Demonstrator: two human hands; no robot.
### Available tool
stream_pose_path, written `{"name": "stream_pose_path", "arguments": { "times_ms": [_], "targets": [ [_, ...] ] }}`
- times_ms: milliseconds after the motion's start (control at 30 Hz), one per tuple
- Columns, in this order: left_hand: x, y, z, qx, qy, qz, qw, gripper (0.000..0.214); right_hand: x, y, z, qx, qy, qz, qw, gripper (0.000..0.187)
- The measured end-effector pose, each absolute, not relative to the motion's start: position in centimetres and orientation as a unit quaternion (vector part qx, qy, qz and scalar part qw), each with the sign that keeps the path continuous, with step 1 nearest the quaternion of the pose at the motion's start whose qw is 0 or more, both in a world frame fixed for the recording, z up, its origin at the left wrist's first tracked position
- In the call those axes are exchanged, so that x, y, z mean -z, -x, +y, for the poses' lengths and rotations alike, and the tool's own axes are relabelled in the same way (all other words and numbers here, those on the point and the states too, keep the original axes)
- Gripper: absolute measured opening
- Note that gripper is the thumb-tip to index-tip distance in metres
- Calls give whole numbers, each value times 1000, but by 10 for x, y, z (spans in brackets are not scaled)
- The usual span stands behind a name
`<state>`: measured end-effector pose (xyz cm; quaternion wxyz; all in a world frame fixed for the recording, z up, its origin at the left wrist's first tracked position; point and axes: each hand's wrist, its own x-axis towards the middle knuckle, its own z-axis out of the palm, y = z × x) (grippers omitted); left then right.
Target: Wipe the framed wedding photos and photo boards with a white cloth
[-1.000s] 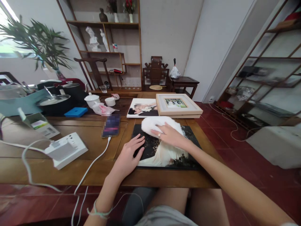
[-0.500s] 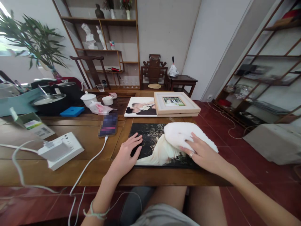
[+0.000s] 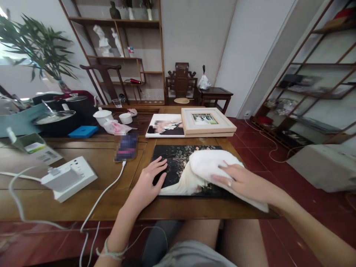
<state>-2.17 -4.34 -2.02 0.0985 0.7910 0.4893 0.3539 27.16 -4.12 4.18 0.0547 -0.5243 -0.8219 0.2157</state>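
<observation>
A dark photo panel with a pale dress in its picture lies flat near the table's front edge. My left hand rests on its left edge, fingers spread and palm down, holding nothing. On the panel's right half, my right hand grips a fluffy white cloth and presses it against the surface. The cloth covers much of that side and hangs toward the front right corner. Part of my right fingers sinks into the cloth and is hard to make out.
Behind the panel lie a white-edged photo print and stacked wooden picture frames. To the left are a charging phone, its white cable, a power strip, a blue box and a pot.
My right hand and the white cloth have moved toward me and slightly right, uncovering the panel's upper right part. My left hand stays in place on the panel.
</observation>
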Motion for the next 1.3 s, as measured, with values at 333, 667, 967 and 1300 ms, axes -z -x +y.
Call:
{"name": "stream_pose_path", "arguments": {
  "times_ms": [333, 667, 967, 1300],
  "targets": [
    [18, 23, -45, -349, -789, 495, 104, 28, -20, -254, 36, -118, 479, -854, 163, 45],
    [18, 22, -45, -358, -785, 493, 111, 26, -17, -253, -47, -95, 418, -893, 138, 36],
    [18, 21, -45, -351, -786, 496, 108, 28, -32, -247, -82, -196, 357, -907, 109, 35],
    [17, 24, -45, -357, -788, 489, 115, 27, -19, -236, 29, -134, 486, -844, 185, 60]
  ]
}}
